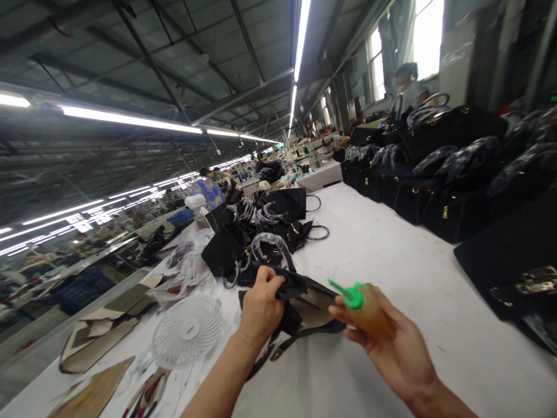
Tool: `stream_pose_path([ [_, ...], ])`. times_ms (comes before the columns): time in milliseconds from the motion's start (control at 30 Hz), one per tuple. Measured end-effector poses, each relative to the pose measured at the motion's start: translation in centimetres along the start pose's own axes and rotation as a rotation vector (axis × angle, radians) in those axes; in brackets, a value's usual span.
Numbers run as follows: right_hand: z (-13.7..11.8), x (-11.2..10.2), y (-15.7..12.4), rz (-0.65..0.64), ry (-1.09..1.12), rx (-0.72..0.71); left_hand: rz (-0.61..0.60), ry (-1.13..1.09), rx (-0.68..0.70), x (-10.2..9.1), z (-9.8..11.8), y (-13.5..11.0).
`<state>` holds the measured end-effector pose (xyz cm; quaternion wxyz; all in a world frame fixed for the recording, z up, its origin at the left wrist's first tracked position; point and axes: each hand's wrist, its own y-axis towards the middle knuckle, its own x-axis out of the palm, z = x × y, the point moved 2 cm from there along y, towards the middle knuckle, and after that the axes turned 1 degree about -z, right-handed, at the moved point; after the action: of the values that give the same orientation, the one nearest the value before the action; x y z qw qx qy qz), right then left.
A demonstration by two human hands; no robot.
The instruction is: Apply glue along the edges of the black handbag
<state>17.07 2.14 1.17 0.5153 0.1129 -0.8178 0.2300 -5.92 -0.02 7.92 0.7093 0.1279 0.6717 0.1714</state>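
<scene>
My left hand (262, 305) is closed on the edge of a black handbag (315, 310), which lies tilted on the white table with its beige lining showing. A dark strap hangs from the bag toward me. In my right hand (402, 348) is a squeeze bottle (372, 313) of amber liquid with a green nozzle cap. The nozzle points left and up, just right of the bag's opening, and I see no contact between them. My left fingertips are partly hidden in the black material.
More black handbags (278, 215) with wrapped handles are heaped beyond my hands. A row of black bags (409, 191) lines the table's right side. At left are a white fan (189, 330), beige panels (104, 325) and scissors (148, 395). A person (409, 87) is at the back right.
</scene>
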Motion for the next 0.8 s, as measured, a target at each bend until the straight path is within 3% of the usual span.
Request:
stream_pose_path([
  [100,-3.8,-3.0,-0.1,0.121,-0.068,-0.08,-0.091,0.022,0.065,-3.1,-0.9,1.9],
  [200,-5.9,-5.8,-0.5,0.245,-0.081,-0.131,-0.189,0.089,0.117,-5.1,-0.8,3.4],
  [333,-6.2,-8.4,-1.7,0.403,-0.078,-0.153,-0.288,0.127,0.203,-6.3,0.6,5.1],
  [467,-6.1,-9.7,-3.1,0.426,-0.208,-0.124,-0.446,0.059,0.275,-7.2,2.7,6.9],
  [633,-7.1,-10.5,-4.0,0.442,-0.346,-0.156,-0.738,0.094,0.317,-5.8,6.2,8.4],
  [800,-8.0,-11.9,-4.1,0.527,-0.273,-0.157,-0.777,0.186,0.418,-2.4,10.0,9.3],
])
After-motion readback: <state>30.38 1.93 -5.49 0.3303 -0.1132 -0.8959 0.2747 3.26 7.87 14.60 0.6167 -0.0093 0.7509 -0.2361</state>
